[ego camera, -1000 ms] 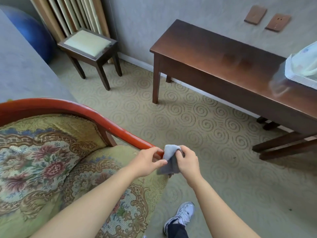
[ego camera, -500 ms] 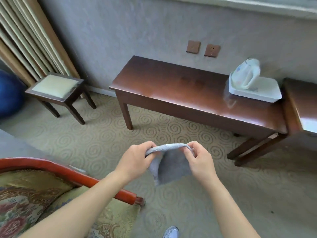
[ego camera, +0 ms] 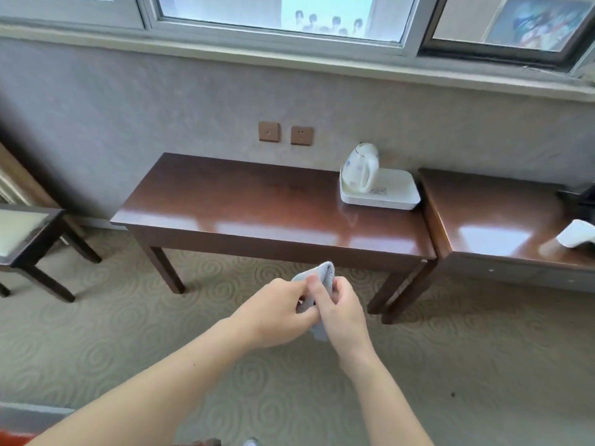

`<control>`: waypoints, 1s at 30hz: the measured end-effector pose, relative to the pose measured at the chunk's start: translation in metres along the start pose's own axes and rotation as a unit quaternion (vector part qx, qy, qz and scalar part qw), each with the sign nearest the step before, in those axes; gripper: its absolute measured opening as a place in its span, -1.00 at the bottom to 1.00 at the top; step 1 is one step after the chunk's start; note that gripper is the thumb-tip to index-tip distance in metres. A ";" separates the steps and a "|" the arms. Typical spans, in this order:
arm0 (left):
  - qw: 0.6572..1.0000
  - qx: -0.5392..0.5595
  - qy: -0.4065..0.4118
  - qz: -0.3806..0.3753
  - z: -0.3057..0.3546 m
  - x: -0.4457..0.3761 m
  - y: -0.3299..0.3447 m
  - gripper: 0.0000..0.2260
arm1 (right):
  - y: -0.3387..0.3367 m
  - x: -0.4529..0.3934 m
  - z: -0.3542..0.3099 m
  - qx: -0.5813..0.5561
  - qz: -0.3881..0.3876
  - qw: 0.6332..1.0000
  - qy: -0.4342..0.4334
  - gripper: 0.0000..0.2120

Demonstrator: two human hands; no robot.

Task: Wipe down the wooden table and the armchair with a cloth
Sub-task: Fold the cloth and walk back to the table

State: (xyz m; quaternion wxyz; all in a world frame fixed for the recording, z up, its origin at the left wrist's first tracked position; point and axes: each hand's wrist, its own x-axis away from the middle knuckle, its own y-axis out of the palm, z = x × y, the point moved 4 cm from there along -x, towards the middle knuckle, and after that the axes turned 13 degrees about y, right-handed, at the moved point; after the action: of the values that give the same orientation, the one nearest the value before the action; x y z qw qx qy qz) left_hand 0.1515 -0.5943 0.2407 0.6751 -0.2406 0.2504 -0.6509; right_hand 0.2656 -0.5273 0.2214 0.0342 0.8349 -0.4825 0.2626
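The cloth (ego camera: 317, 286), grey and bunched, sits between both hands out over the carpet (ego camera: 128, 333). The left hand (ego camera: 277, 312) pinches it with curled fingers, and the right hand (ego camera: 338, 312) grips it from the other side, thumb laid across the fold; the hands touch. Just beyond them runs the near edge of the wooden table (ego camera: 257, 207), its glossy top bare on the side ahead of the left hand. Beyond the right hand, at the table's far right corner, a white tray (ego camera: 396, 191) holds a kettle (ego camera: 359, 169). A second table (ego camera: 502, 220) butts against that end. A dark stool (ego camera: 29, 236) stands well off to the left, with open carpet between it and the table leg.
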 end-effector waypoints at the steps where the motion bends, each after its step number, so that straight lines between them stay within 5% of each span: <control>1: 1.000 0.002 0.012 -0.015 0.001 -0.007 -0.003 -0.81 | -0.006 -0.006 -0.005 -0.015 -0.011 1.000 0.010 -0.66; 4: 0.998 -0.020 0.059 0.003 -0.006 -0.035 -0.019 -0.51 | -0.026 -0.032 -0.025 -0.066 -0.016 0.998 0.017 -0.87; 9: 0.948 -0.185 0.241 0.094 -0.026 -0.076 -0.032 -0.80 | -0.050 -0.084 -0.064 -0.208 -0.039 0.976 0.055 -0.86; 14: 0.929 -0.166 0.319 0.089 -0.054 -0.130 -0.036 -0.95 | -0.067 -0.141 -0.099 -0.236 -0.036 0.970 0.043 -0.85; 17: 0.945 -0.107 0.308 -0.011 -0.072 -0.161 -0.041 -0.94 | -0.083 -0.173 -0.113 -0.232 -0.002 0.972 0.026 -0.86; 23: 0.971 -0.007 0.217 0.100 -0.079 -0.266 -0.071 -0.78 | -0.118 -0.215 -0.127 -0.116 0.013 0.993 0.016 -0.85; 26: 0.983 0.036 0.177 0.025 -0.076 -0.331 -0.061 -0.52 | -0.138 -0.243 -0.130 -0.110 -0.026 0.993 0.018 -0.86; 30: 0.985 0.120 0.120 0.019 -0.079 -0.399 -0.033 -0.82 | -0.178 -0.293 -0.131 -0.093 -0.039 0.995 0.018 -0.84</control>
State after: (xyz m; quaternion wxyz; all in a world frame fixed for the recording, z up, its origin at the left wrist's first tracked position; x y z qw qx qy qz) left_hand 0.0641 -0.1972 0.2126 0.6769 -0.0733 0.2539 -0.6870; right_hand 0.2431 -0.1608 0.2313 0.1304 0.8413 -0.4717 0.2296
